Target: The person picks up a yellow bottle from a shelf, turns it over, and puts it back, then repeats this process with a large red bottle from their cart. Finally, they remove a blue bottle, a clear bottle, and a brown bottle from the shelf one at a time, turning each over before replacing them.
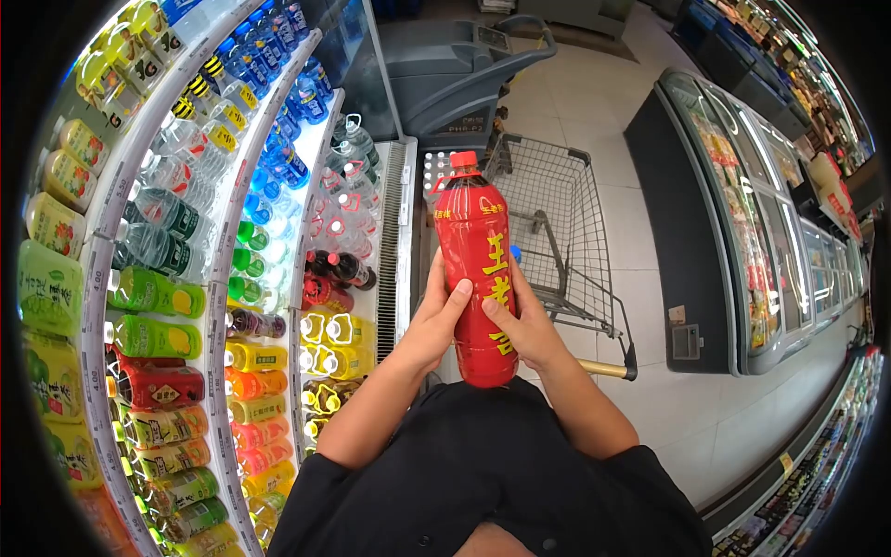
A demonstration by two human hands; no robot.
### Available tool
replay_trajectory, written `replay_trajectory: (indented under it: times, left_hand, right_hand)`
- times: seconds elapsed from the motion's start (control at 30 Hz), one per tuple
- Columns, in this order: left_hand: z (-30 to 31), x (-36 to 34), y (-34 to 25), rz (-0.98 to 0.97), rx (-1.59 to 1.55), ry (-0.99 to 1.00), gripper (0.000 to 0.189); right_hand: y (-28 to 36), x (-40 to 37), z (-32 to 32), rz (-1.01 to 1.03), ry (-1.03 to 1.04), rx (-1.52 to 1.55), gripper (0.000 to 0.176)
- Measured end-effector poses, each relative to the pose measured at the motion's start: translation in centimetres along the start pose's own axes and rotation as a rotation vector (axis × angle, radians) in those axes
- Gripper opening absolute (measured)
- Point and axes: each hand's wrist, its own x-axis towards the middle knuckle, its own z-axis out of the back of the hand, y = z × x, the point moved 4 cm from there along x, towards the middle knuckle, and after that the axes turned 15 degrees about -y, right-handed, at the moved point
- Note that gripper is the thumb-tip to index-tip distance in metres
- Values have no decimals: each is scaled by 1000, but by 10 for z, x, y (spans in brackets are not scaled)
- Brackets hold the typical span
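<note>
A large red drink bottle (475, 251) with yellow lettering and a red cap is held upright in front of my chest. My left hand (440, 314) wraps round its left side, thumb lying across the label. From the right, my right hand (527, 320) grips the same bottle, its thumb also on the front. Most of the fingers are hidden behind the bottle. Just beyond it stands a wire shopping cart (557, 186) with a yellow handle (603, 369).
Lit drink shelves (218, 306) full of bottles run along my left. A grey floor-cleaning machine (445, 74) stands ahead, near a pack of white-capped bottles (438, 172). On the right is a glass-topped freezer (742, 223). Tiled floor (640, 408) lies between.
</note>
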Motion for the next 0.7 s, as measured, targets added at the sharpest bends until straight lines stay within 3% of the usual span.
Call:
replay_trajectory:
  times: [0.4,0.6,0.7]
  left_hand:
    - [0,4,-2,-36,1,-14,71]
    - [0,4,-8,-73,15,-32,83]
    - [0,5,-7,-207,50,-94,86]
  right_hand:
    - [17,8,0,32,32,-36,83]
    - [21,14,-6,65,79,-129,86]
    - [16,14,-9,96,101,-181,93]
